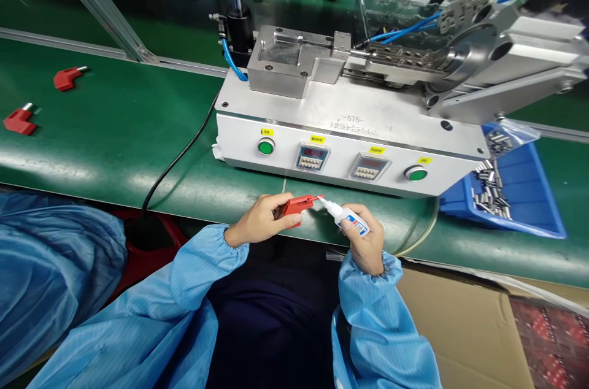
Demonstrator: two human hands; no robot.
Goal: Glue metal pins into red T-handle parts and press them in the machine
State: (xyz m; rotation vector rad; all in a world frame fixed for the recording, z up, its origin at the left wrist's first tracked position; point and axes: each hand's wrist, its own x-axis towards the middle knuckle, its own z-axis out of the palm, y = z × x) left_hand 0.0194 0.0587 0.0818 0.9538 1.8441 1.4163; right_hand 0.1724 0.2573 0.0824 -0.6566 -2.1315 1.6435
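Note:
My left hand (263, 218) is closed round a red plastic part (299, 204), whose narrow end points right. In my right hand (368, 235) is a small white glue bottle (353, 221) with a blue and red label. Its pointed nozzle tilts up to the left, and the tip is at the narrow end of the red part; whether they touch I cannot tell. Both hands are just in front of the white machine (340, 143), over the front edge of the green bench.
Two red elbow-shaped pieces with metal pins (68, 78) lie on the green bench (115, 113) at left. A blue bin (529, 192) of metal tubes stands at right. A black cable (179, 159) runs beside the machine. Below right is a cardboard box (460, 321).

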